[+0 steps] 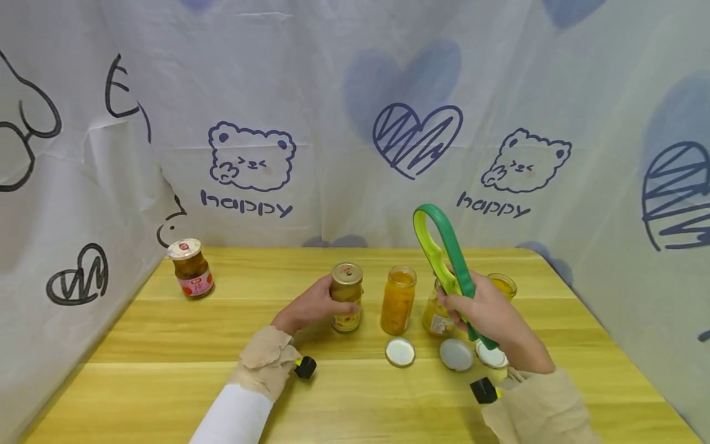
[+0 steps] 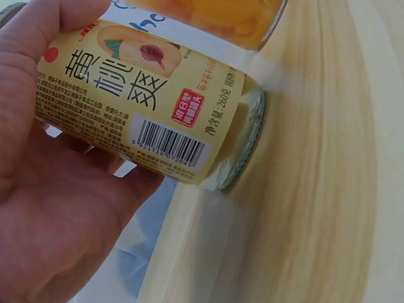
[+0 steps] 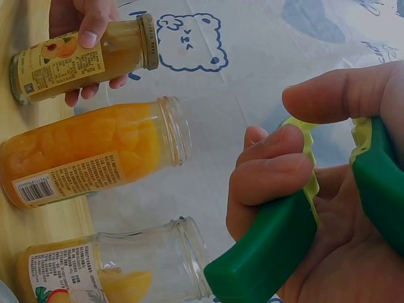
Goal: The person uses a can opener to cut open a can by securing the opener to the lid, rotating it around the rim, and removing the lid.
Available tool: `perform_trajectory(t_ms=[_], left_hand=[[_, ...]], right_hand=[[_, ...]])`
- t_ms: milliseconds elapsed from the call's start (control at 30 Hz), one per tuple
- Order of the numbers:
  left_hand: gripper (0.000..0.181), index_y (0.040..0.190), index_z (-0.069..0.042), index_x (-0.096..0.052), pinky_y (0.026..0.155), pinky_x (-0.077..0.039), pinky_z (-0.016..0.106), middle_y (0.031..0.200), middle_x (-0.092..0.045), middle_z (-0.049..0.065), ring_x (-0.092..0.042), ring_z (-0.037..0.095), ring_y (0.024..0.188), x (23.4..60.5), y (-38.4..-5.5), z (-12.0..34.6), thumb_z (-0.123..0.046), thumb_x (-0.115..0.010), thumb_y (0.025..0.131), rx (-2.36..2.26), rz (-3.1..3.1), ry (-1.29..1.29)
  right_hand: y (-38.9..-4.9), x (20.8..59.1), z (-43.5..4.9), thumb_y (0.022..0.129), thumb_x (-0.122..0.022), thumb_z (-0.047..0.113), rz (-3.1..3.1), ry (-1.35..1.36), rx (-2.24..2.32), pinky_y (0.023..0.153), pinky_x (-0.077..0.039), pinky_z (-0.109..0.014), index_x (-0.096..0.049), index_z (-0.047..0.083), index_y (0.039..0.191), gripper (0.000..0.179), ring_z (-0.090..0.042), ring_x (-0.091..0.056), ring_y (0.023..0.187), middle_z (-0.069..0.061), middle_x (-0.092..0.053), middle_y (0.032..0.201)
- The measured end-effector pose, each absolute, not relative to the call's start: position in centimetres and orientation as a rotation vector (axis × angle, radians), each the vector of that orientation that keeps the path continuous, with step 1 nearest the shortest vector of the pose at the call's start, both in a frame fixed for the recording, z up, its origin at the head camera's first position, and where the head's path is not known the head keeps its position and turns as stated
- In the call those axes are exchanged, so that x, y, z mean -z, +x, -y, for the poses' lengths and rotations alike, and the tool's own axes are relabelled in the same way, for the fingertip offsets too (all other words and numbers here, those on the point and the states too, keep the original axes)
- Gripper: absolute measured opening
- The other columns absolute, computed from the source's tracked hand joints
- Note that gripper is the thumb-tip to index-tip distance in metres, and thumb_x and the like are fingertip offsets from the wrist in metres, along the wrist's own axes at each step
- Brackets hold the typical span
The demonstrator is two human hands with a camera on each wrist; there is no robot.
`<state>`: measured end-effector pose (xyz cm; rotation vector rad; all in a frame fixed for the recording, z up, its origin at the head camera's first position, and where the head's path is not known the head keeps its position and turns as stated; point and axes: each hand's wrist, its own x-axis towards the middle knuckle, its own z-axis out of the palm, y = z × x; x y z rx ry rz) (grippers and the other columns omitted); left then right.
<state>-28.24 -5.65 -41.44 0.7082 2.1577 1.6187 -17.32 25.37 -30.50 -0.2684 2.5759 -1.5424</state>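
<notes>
My left hand (image 1: 310,306) wraps its grip around the gold-lidded glass jar of yellow peaches (image 1: 346,297), standing on the wooden desk (image 1: 166,382). My right hand (image 1: 488,311) clamps the green and yellow plastic jar opener (image 1: 444,259), its loop raised above the open jars (image 1: 397,300). Three white lids (image 1: 400,352) lie just in front.

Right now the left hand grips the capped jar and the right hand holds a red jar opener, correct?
Not quite: the jar opener in the right hand is green, as the head view shows. The left hand does grip the capped jar.
</notes>
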Motion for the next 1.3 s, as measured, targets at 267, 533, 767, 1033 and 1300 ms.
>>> perform_trajectory(t_ms=[267, 533, 767, 1033, 1300], left_hand=[[0.060, 0.144, -0.005, -0.049, 0.114, -0.047, 0.052, 0.139, -0.062, 0.020, -0.062, 0.027, 0.121, 41.3, -28.2, 5.6, -0.012, -0.075, 0.091, -1.608, -2.146, 0.740], [0.062, 0.146, -0.006, -0.048, 0.114, -0.048, 0.051, 0.140, -0.062, 0.019, -0.062, 0.027, 0.121, 41.3, -28.0, 5.2, -0.014, -0.075, 0.091, -1.602, -2.131, 0.756], [0.063, 0.147, -0.005, -0.047, 0.114, -0.047, 0.051, 0.139, -0.062, 0.018, -0.062, 0.026, 0.122, 41.5, -27.9, 4.8, -0.014, -0.075, 0.091, -1.593, -2.129, 0.776], [0.057, 0.143, -0.007, -0.051, 0.111, -0.050, 0.047, 0.135, -0.064, 0.018, -0.063, 0.021, 0.115, 41.6, -27.6, 4.3, -0.013, -0.075, 0.092, -1.604, -2.116, 0.779], [0.056, 0.142, -0.007, -0.050, 0.109, -0.051, 0.045, 0.133, -0.064, 0.018, -0.063, 0.021, 0.113, 41.7, -27.6, 4.2, -0.013, -0.074, 0.091, -1.601, -2.114, 0.798]], right_hand=[[-17.3, 30.5, -25.3, 0.093, -0.059, 0.010, -2.582, -0.281, 1.522, 0.051, -0.047, -0.030, -0.054, -0.004, 0.110, 0.023, -0.015, -0.049, 0.057, -0.006, -0.052, 0.068], [-17.3, 30.5, -25.2, 0.095, -0.059, 0.010, -2.569, -0.259, 1.518, 0.052, -0.047, -0.031, -0.054, -0.005, 0.113, 0.024, -0.016, -0.050, 0.057, -0.006, -0.053, 0.070], [-17.4, 30.7, -25.0, 0.096, -0.061, 0.012, -2.567, -0.230, 1.509, 0.052, -0.049, -0.033, -0.053, -0.002, 0.111, 0.022, -0.018, -0.050, 0.057, -0.007, -0.052, 0.070], [-17.4, 30.9, -24.8, 0.096, -0.061, 0.012, -2.578, -0.235, 1.491, 0.052, -0.048, -0.032, -0.054, -0.002, 0.109, 0.020, -0.019, -0.050, 0.058, -0.006, -0.052, 0.069], [-17.4, 31.1, -24.4, 0.097, -0.061, 0.012, -2.593, -0.270, 1.454, 0.051, -0.047, -0.031, -0.055, -0.003, 0.109, 0.020, -0.015, -0.048, 0.055, -0.008, -0.051, 0.069]])
